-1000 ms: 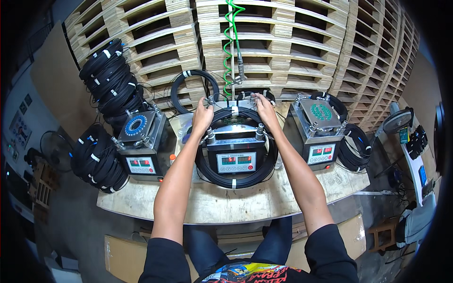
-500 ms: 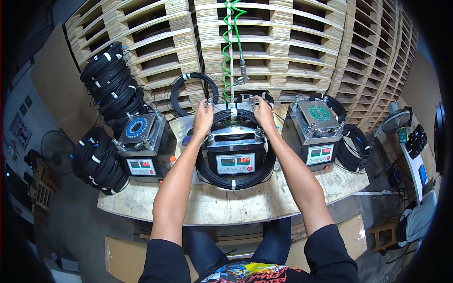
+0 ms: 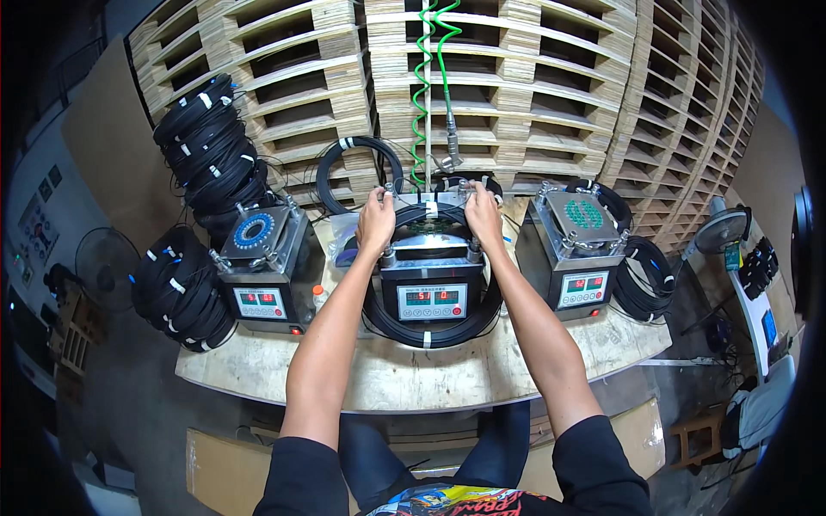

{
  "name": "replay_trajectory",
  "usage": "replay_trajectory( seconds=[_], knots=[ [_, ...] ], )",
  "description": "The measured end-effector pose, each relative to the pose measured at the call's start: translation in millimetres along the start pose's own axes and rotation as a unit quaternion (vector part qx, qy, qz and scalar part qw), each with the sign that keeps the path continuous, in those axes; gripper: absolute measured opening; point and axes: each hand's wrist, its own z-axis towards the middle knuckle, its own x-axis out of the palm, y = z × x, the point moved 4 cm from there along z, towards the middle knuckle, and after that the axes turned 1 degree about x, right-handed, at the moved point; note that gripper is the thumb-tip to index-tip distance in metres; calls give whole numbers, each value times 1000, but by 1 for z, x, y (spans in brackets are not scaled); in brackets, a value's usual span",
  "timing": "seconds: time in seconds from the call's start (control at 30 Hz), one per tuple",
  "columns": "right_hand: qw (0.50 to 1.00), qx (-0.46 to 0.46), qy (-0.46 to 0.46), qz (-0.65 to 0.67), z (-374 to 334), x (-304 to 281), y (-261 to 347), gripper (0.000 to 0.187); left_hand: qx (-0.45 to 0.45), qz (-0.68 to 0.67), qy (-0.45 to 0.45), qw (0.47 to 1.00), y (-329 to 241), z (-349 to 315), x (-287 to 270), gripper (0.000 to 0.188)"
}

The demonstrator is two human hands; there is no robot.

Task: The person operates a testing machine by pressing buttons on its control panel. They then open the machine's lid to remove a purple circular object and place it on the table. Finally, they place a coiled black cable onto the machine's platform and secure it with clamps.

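- Both hands reached across the middle machine (image 3: 433, 279) of 3 on the wooden workbench (image 3: 413, 378), a coil of black cable (image 3: 430, 331) looped around the machine
- The left hand (image 3: 375, 222) closed its fingers on the coil's far left arc; the right hand (image 3: 482, 215) gripped the far right arc
- The coil's near arc lay below the red display, towards the person
- A green coiled hose (image 3: 419, 95) hung just behind, between the hands
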Motion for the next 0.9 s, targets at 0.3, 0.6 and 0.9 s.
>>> replay_trajectory(
  seconds=[0.3, 0.6, 0.9],
  knots=[
    [998, -63, 2, 8, 4, 5, -6, 31, -16, 15, 81, 996, 4, 6, 6, 60],
    [998, -55, 12, 37, 6, 6, -6, 32, -5, 19, 71, 997, 21, 22, 14, 69],
    [997, -70, -9, 27, 7, 8, -12, 32, 3, 20, 63, 998, 5, 10, 9, 59]
  ],
)
